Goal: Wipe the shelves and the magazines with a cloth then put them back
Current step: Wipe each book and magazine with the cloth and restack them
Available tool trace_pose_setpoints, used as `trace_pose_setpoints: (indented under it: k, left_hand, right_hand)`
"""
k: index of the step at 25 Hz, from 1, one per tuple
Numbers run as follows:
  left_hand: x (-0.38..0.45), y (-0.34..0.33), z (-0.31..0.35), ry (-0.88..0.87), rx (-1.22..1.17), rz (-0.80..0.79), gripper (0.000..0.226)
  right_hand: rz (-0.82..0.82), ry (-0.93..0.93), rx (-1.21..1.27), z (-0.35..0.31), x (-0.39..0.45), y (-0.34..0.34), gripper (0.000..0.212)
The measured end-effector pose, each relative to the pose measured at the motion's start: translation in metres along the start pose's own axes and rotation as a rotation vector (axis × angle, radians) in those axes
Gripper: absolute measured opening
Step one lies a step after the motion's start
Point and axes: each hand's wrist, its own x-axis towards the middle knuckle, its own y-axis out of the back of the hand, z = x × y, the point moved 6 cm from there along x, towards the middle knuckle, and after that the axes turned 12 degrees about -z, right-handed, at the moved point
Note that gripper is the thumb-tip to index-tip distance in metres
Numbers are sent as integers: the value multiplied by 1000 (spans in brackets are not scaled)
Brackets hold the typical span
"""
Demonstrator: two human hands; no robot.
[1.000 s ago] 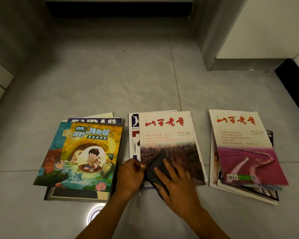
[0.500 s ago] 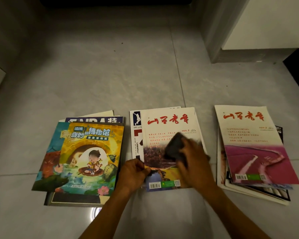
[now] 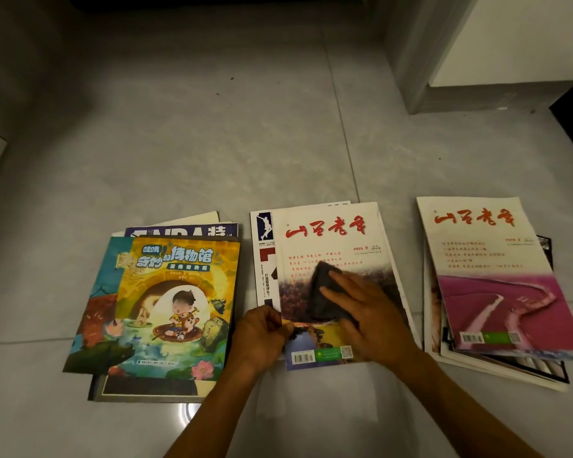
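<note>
1. Three piles of magazines lie on a grey tiled floor [image 3: 212, 133], side by side and apart from one another, seen from above by the person working over them.
2. The middle pile is topped by a white magazine with red calligraphy [image 3: 331, 246], dated 2025 9. It lies flat, its long axis running away from the person, title at the far end and barcode at the near end.
3. The right hand [image 3: 368, 312] lies flat on this cover, fingers spread and straight, pressing a dark cloth [image 3: 321, 292] against the cover picture. The cloth is bunched, its peak pointing toward the title.
4. The left hand [image 3: 262, 335] pinches the near left edge of the same magazine, thumb on top of the cover, fingers curled beneath.
5. Under it a sports magazine [image 3: 265, 256] shows along the left side only, a basketball player's silhouette at its top corner.
6. The left pile carries a children's cartoon magazine [image 3: 176, 309], yellow and green, a boy in a round boat on its cover; its long axis also runs away from the person, tilted slightly. Behind it a blue-headed basketball magazine [image 3: 182, 231] peeks out.
7. The right pile is fanned out, topped by a second red-titled magazine [image 3: 490, 269] with a pink field picture, turned slightly counter-clockwise.
8. A white cabinet [image 3: 516, 38] stands at the far right.
</note>
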Motion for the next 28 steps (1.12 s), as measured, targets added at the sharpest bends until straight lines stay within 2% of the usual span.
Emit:
trace_pose_setpoints:
  k: [3, 4, 5, 7, 9, 11, 14, 17, 19, 21, 23, 25, 28]
  left_hand:
    - [2, 1, -2, 16, 9, 7, 15]
    - [2, 1, -1, 19, 13, 11, 15]
    - [1, 2, 0, 19, 15, 8, 14]
    - [0, 0, 2, 3, -3, -14, 9]
    - [1, -2, -1, -6, -12, -33, 9]
    - [1, -5, -6, -5, -13, -31, 11]
    - [-1, -8, -7, -13, -31, -27, 12]
    - [-2, -5, -3, -41, -20, 5, 17]
    - [-4, -3, -1, -53, 4, 6, 17]
    - [-4, -2, 4, -75, 28, -5, 14]
    - [-3, 0, 3, -82, 22, -3, 18]
    - [-2, -2, -1, -73, 3, -12, 20]
    - [-4, -4, -3, -67, -1, -6, 17]
  right_hand:
    - [109, -374, 232, 40, 3, 17, 43]
    - [105, -465, 239, 28, 10, 15, 40]
    - [69, -477, 219, 6, 19, 11, 42]
    - [-12, -257, 137, -44, 36, 3, 49]
    - [-48, -66, 67, -53, 45, -1, 43]
    - [-59, -71, 124, -30, 58, 2, 43]
    - [-30, -170, 160, 3, 101, 10, 55]
    - [-3, -203, 145, -8, 138, 18, 64]
    - [-30, -109, 107, -38, 130, 12, 65]
    - [-86, 86, -15, -70, 100, 1, 65]
    - [-112, 180, 2, -65, 98, 0, 65]
    - [-105, 56, 56, -40, 126, 6, 65]
    - [8, -329, 129, 4, 156, 24, 65]
